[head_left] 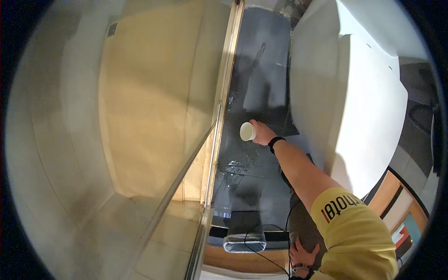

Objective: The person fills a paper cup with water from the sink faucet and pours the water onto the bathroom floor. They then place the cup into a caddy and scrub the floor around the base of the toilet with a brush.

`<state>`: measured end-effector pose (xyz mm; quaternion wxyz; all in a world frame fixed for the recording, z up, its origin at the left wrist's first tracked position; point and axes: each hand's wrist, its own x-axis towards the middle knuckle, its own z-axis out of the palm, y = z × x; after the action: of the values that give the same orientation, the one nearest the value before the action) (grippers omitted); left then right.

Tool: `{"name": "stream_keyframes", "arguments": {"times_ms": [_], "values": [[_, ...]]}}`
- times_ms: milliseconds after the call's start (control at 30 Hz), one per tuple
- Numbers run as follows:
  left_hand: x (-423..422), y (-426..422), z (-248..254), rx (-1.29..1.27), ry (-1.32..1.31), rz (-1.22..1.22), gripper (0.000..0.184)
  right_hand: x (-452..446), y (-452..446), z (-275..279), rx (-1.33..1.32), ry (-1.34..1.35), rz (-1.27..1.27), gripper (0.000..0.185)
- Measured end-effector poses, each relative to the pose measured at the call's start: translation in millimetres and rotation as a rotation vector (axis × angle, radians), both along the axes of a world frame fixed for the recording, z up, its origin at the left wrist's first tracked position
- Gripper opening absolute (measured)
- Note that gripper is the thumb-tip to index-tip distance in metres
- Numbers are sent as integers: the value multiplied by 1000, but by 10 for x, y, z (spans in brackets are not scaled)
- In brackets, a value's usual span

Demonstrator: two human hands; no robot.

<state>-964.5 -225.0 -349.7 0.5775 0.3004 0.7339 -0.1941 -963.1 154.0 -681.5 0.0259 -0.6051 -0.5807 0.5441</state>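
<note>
My right hand, with a black band at the wrist, is closed around a white cup. The cup's open mouth faces up and to the left, toward me. It is held over a dark, wet floor, where a splashy patch of water glistens just below it in view. My left hand, with a bracelet or watch at the wrist, lies with fingers spread on dark cloth, apparently my trouser leg.
A beige shower floor lies left, behind a metal-edged sill and a glass panel edge. A large white fixture fills the right. Below stand a plastic-lined bin and thin black cables.
</note>
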Motion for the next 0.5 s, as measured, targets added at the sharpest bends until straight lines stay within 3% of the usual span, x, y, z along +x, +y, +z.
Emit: {"name": "stream_keyframes", "arguments": {"times_ms": [167,233,333,433,500], "values": [[-88,107,-37,80,-8,10,94,199,952,-140,127,-177,-132,63],[-96,521,96,-152,71,-75,95,357,1510,1,175,-287,-228,64],[-108,653,91,-141,71,-36,95,727,2273,89,326,-392,-360,66],[-133,671,68,-103,68,-15,95,985,2776,739,196,-472,-575,73],[-142,702,67,-95,68,-5,95,1157,2933,840,209,-470,-726,75]]}}
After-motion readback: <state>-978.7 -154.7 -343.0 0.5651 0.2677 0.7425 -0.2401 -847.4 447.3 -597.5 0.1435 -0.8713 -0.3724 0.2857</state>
